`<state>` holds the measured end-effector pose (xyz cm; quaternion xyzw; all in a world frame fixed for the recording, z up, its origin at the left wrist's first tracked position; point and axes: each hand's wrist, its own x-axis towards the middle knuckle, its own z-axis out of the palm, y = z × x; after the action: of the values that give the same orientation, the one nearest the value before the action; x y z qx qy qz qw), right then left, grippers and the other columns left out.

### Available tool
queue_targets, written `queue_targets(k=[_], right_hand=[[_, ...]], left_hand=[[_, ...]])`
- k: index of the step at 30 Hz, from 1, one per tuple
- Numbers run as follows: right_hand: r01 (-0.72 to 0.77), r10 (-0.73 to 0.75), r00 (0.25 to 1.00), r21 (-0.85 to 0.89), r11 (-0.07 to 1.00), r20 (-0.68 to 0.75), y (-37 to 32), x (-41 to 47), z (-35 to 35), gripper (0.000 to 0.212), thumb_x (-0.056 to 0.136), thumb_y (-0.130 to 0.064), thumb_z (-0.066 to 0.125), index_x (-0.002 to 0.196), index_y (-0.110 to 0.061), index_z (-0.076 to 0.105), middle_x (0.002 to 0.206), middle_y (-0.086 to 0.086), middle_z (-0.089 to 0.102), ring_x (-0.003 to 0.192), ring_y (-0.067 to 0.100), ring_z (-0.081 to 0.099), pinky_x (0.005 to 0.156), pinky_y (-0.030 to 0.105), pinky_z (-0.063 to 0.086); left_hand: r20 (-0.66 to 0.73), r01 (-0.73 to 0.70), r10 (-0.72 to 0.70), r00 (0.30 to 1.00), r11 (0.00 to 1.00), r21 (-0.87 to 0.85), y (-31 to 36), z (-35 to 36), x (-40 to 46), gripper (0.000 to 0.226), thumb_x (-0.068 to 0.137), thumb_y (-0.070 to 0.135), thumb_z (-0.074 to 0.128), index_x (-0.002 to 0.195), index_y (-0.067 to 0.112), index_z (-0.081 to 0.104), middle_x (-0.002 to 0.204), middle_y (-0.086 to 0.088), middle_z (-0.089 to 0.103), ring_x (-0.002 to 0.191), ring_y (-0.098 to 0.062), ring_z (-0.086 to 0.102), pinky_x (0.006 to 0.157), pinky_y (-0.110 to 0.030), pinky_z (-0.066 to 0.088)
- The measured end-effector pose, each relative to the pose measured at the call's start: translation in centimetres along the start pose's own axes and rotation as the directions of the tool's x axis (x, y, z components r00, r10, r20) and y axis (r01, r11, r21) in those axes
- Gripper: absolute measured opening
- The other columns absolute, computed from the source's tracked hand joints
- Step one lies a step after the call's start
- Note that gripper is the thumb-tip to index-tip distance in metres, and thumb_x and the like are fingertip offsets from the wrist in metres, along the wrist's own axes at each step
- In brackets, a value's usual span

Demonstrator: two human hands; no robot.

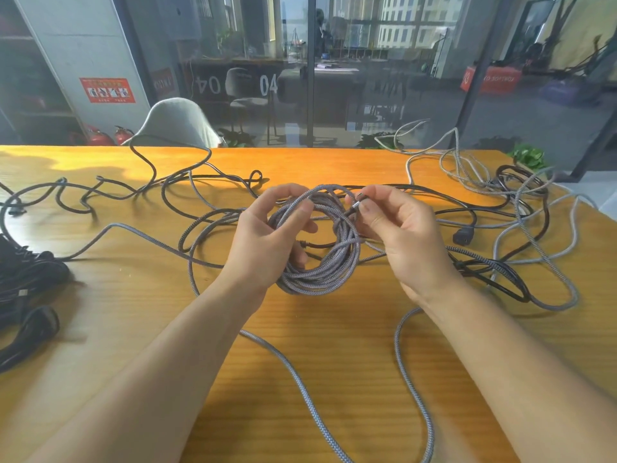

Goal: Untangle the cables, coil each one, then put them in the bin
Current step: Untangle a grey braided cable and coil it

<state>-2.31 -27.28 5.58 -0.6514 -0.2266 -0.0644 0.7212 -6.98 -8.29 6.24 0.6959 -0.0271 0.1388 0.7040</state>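
Observation:
A coil of grey braided cable (329, 262) hangs above the middle of the wooden table (300, 379). My left hand (267, 242) grips the coil's left side, fingers curled through its loops. My right hand (400, 235) pinches the cable's metal plug end (358, 204) at the coil's upper right. Loose grey braided cables (521, 228) and black cables (133, 192) lie tangled across the table around the coil. No bin shows in view.
A pile of black cables (30, 289) lies at the left edge. A black power plug (462, 236) rests right of my right hand. Grey cable (410, 372) trails toward the near edge. A grey chair (177, 123) stands behind the table.

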Motion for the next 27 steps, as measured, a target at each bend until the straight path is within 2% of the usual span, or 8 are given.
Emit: queue_targets(k=[3, 6, 8, 14, 17, 19, 24, 27], right_hand=[[-0.013, 0.012, 1.000, 0.038, 0.999, 0.023, 0.1, 0.0, 0.5, 0.016, 0.104, -0.004, 0.058, 0.104, -0.015, 0.070, 0.104, 0.000, 0.077, 0.097, 0.018, 0.073, 0.089, 0.031, 0.059], [0.177, -0.155, 0.983, -0.271, 0.946, 0.103, 0.3, 0.3, -0.3, 0.018, 0.100, -0.011, 0.068, 0.106, -0.027, 0.074, 0.107, -0.007, 0.074, 0.104, 0.018, 0.070, 0.093, 0.038, 0.059], [0.239, -0.193, 0.968, -0.346, 0.907, 0.163, 0.4, 0.4, -0.7, 0.022, 0.098, -0.013, 0.071, 0.107, -0.031, 0.076, 0.113, -0.011, 0.069, 0.112, 0.016, 0.066, 0.093, 0.034, 0.058], [0.209, -0.145, 0.963, -0.292, 0.933, 0.226, 0.2, 0.2, -0.7, 0.022, 0.096, -0.020, 0.071, 0.117, -0.027, 0.075, 0.129, -0.004, 0.065, 0.126, 0.015, 0.061, 0.096, 0.032, 0.056], [0.208, -0.140, 0.965, -0.322, 0.924, 0.222, 0.1, -0.3, -0.4, 0.049, 0.093, -0.015, 0.076, 0.137, -0.029, 0.059, 0.131, -0.012, 0.067, 0.128, 0.009, 0.060, 0.097, 0.027, 0.055], [0.208, -0.141, 0.968, -0.341, 0.917, 0.209, 0.1, -0.4, -0.3, 0.059, 0.093, -0.014, 0.077, 0.145, -0.029, 0.053, 0.132, -0.014, 0.066, 0.128, 0.006, 0.059, 0.096, 0.023, 0.055], [0.241, -0.189, 0.966, -0.351, 0.905, 0.174, 0.4, -0.2, 0.0, 0.043, 0.093, -0.011, 0.077, 0.133, -0.021, 0.068, 0.136, -0.006, 0.059, 0.125, 0.013, 0.059, 0.094, 0.024, 0.055], [0.146, -0.093, 0.976, -0.275, 0.950, 0.197, 0.5, -0.2, 0.0, 0.041, 0.098, -0.024, 0.072, 0.137, -0.030, 0.061, 0.139, -0.008, 0.060, 0.131, 0.013, 0.058, 0.105, 0.038, 0.053]], left_hand=[[-0.015, -0.027, 0.027, 1.000, 0.999, 0.020, -0.2, -0.2, 0.1, 0.016, 0.100, 0.033, 0.067, 0.116, 0.028, 0.069, 0.077, -0.002, 0.067, 0.046, -0.019, 0.051, 0.051, -0.029, 0.044], [0.001, -0.010, 0.010, 1.000, 1.000, -0.014, -0.3, -0.2, 0.0, 0.014, 0.099, 0.036, 0.069, 0.111, 0.030, 0.072, 0.073, -0.005, 0.060, 0.045, -0.020, 0.044, 0.052, -0.035, 0.047], [0.016, -0.003, 0.003, 1.000, 0.999, -0.034, -0.3, 0.0, 0.0, 0.013, 0.098, 0.038, 0.070, 0.107, 0.031, 0.074, 0.073, -0.007, 0.055, 0.046, -0.020, 0.040, 0.049, -0.035, 0.046], [-0.005, -0.001, 0.001, 1.000, 1.000, -0.027, -0.3, 0.2, 0.0, 0.013, 0.098, 0.041, 0.069, 0.108, 0.035, 0.075, 0.073, -0.005, 0.058, 0.045, -0.020, 0.044, 0.057, -0.040, 0.044], [0.001, -0.009, 0.009, 1.000, 1.000, -0.024, -0.4, 0.2, 0.1, 0.018, 0.101, 0.042, 0.065, 0.113, 0.032, 0.073, 0.077, -0.005, 0.061, 0.046, -0.020, 0.045, 0.062, -0.048, 0.042], [0.015, -0.012, 0.013, 1.000, 0.999, -0.031, -0.4, 0.2, 0.1, 0.020, 0.102, 0.042, 0.063, 0.115, 0.030, 0.072, 0.078, -0.005, 0.061, 0.045, -0.019, 0.043, 0.061, -0.045, 0.041], [0.045, -0.023, 0.025, 0.999, 0.999, -0.045, -0.3, 0.2, 0.0, 0.022, 0.102, 0.040, 0.061, 0.117, 0.027, 0.071, 0.077, -0.004, 0.060, 0.044, -0.019, 0.040, 0.053, -0.033, 0.038], [0.088, -0.026, 0.032, 0.996, 0.998, -0.063, -0.2, 0.3, 0.0, 0.027, 0.099, 0.042, 0.061, 0.118, 0.026, 0.071, 0.078, -0.005, 0.060, 0.044, -0.018, 0.039, 0.051, -0.031, 0.038]])
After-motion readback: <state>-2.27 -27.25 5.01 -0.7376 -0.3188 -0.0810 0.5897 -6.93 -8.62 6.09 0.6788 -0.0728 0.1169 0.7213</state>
